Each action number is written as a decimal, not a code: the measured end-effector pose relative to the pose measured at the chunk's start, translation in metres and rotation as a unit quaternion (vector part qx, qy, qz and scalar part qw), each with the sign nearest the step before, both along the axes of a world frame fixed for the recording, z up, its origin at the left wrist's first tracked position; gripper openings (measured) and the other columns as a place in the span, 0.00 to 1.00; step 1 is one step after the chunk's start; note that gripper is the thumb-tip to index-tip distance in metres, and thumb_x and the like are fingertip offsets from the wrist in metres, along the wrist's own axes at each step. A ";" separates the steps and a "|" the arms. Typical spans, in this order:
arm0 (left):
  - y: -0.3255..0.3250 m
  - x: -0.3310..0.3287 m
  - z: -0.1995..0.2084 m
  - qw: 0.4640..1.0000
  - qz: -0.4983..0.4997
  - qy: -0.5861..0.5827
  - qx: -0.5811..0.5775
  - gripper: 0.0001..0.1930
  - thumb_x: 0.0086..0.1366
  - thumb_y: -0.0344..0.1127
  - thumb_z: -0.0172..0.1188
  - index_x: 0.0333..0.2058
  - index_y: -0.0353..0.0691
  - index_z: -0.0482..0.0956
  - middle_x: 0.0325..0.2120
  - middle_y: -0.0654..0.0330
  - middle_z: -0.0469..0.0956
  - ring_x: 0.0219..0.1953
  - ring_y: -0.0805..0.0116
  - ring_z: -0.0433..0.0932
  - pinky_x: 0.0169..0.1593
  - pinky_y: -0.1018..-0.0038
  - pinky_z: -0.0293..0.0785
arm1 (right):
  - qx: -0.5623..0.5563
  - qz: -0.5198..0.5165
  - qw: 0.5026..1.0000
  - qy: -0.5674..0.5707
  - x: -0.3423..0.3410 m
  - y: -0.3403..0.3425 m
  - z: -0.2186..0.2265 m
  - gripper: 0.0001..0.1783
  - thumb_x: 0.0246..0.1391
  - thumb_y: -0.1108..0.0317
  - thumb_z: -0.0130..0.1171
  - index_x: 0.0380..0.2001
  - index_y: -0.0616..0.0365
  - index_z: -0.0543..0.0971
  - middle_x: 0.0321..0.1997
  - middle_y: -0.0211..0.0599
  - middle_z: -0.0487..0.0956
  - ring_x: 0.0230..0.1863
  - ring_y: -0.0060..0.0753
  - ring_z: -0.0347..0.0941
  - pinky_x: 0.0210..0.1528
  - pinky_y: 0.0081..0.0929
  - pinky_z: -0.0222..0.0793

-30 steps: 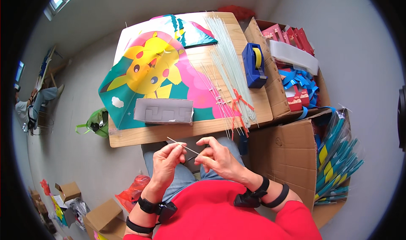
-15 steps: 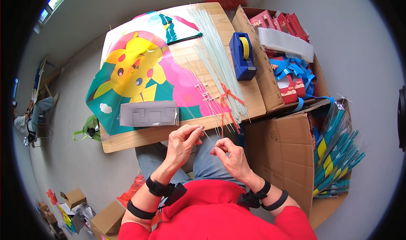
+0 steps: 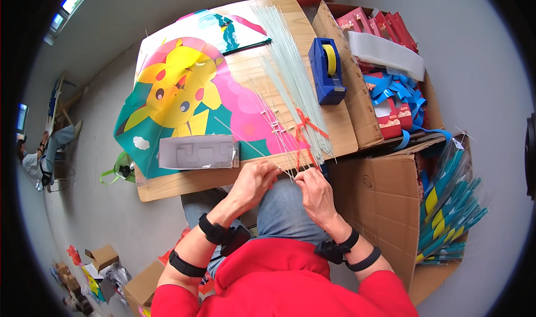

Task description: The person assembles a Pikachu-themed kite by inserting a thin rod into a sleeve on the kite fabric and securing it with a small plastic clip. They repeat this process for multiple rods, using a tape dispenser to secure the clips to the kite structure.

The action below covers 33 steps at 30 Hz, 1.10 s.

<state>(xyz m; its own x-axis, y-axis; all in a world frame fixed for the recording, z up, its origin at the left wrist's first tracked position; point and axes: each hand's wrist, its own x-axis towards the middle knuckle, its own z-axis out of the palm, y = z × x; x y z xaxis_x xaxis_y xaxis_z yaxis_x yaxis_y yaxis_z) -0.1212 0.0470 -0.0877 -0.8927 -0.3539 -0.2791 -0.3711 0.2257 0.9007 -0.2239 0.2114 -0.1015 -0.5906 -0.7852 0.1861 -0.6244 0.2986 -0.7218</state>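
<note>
My left hand [image 3: 257,182] is closed in a pinch on a thin pale rod [image 3: 241,137], which slants from over the printed sheet down to my fingers. Close by, my right hand [image 3: 317,195] has its fingertips pressed together near the rod's lower end; what they hold is too small to make out. Both hands are at the table's front edge, above my knees. Just beyond them, several thin rods with small white connectors [image 3: 276,126] lie beside a long bundle of pale rods [image 3: 287,65]. Red ribbon [image 3: 304,128] is tied around the bundle.
A small open box [image 3: 198,159] sits on the colourful sheet [image 3: 223,124] on the wooden table [image 3: 178,186]. At the right stand a blue tape dispenser [image 3: 329,85], a carton [image 3: 357,96] of red boxes, and another carton [image 3: 379,205] holding wrapped teal bundles [image 3: 446,211].
My left hand has moved right and my right hand slightly forward, so they are closer together. The rod now extends up and left from my left hand over the sheet.
</note>
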 end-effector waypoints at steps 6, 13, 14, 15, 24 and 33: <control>0.002 -0.004 -0.019 0.993 0.009 0.032 -0.114 0.07 0.63 0.27 0.54 0.27 0.30 0.73 0.22 0.53 0.72 0.24 0.62 0.76 0.28 0.68 0.71 | 0.011 -0.013 0.972 -0.233 0.011 -0.004 -0.012 0.02 0.54 0.75 0.55 0.30 0.62 0.73 0.31 0.44 0.74 0.35 0.50 0.73 0.38 0.40 0.68; -0.007 -0.003 -0.023 0.995 -0.020 0.027 -0.095 0.05 0.62 0.27 0.51 0.29 0.32 0.73 0.23 0.53 0.71 0.24 0.60 0.74 0.29 0.66 0.71 | 0.076 0.029 0.888 -0.452 -0.002 -0.008 -0.032 0.02 0.56 0.76 0.52 0.31 0.62 0.74 0.31 0.45 0.74 0.32 0.51 0.73 0.35 0.37 0.69; -0.007 -0.002 -0.025 0.996 -0.030 0.027 -0.077 0.05 0.62 0.28 0.51 0.30 0.32 0.73 0.23 0.53 0.70 0.24 0.60 0.74 0.29 0.66 0.71 | 0.069 0.029 0.847 -0.526 0.001 -0.005 -0.036 0.04 0.57 0.75 0.51 0.32 0.63 0.74 0.31 0.42 0.74 0.31 0.45 0.73 0.34 0.34 0.69; -0.006 -0.002 -0.026 0.997 -0.039 0.027 -0.058 0.05 0.62 0.28 0.51 0.30 0.32 0.73 0.23 0.53 0.70 0.24 0.60 0.74 0.29 0.66 0.71 | 0.041 0.034 0.918 -0.393 0.003 -0.003 -0.039 0.04 0.57 0.75 0.51 0.33 0.63 0.75 0.30 0.41 0.74 0.30 0.41 0.73 0.34 0.33 0.69; -0.004 0.003 -0.034 0.994 -0.058 0.048 -0.085 0.06 0.64 0.29 0.49 0.33 0.32 0.72 0.26 0.53 0.73 0.26 0.62 0.75 0.31 0.69 0.72 | 0.003 0.075 0.742 -0.666 0.001 0.004 -0.034 0.07 0.64 0.70 0.50 0.38 0.59 0.77 0.27 0.22 0.71 0.27 0.13 0.64 0.30 0.13 0.60; 0.011 0.003 -0.036 0.956 -0.075 0.063 -0.276 0.05 0.64 0.32 0.51 0.34 0.39 0.74 0.29 0.51 0.74 0.34 0.49 0.76 0.36 0.59 0.72 | -0.008 -0.008 0.980 -0.198 0.007 -0.020 -0.023 0.06 0.58 0.74 0.53 0.35 0.65 0.76 0.31 0.48 0.77 0.34 0.47 0.76 0.37 0.36 0.70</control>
<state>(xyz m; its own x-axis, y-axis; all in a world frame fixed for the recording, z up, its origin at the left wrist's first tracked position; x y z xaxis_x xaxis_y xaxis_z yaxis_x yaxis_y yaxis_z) -0.1184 0.0583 -0.1241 -0.9591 -0.2816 0.0274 -0.1931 0.7223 0.6641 -0.2173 0.1916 -0.1241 -0.6317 -0.7737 -0.0490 -0.2886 0.2934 -0.9114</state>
